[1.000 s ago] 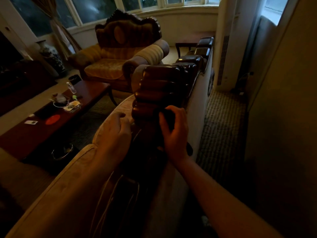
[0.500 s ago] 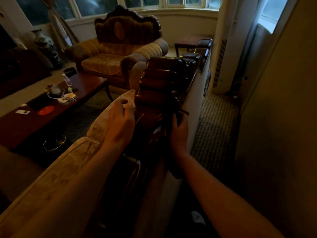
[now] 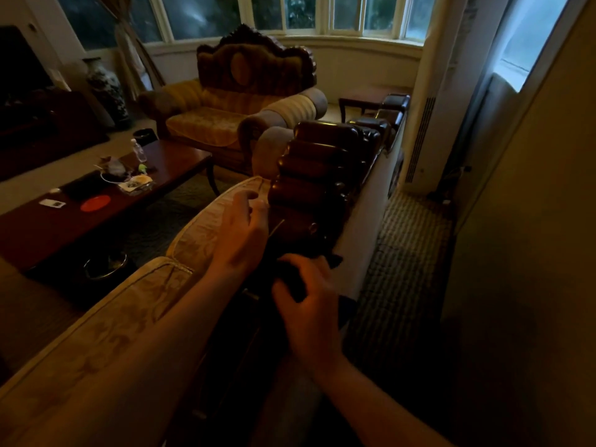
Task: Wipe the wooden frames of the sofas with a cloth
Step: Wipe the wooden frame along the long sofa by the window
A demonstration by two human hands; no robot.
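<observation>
The carved dark wooden frame (image 3: pixel 317 169) runs along the top of the sofa back in front of me. My right hand (image 3: pixel 309 304) grips a dark cloth (image 3: pixel 295 283) and presses it against the lower part of the frame; most of the cloth is hidden under my fingers. My left hand (image 3: pixel 240 235) rests on the pale patterned sofa cushion (image 3: pixel 206 227) right beside the frame, with fingers loosely curled and holding nothing. A second sofa with a carved wooden crest (image 3: pixel 254 43) stands under the windows.
A dark coffee table (image 3: pixel 180 159) at left holds a bottle (image 3: pixel 138 151), a red disc (image 3: pixel 95 202) and small items. A tall vase (image 3: pixel 108 91) stands at far left. Behind the sofa lies a patterned carpet strip (image 3: pixel 406 253), bounded by a wall on the right.
My right hand has slid the cloth down the frame towards me. My left hand stayed on the cushion beside the wood. The view shifted a little.
</observation>
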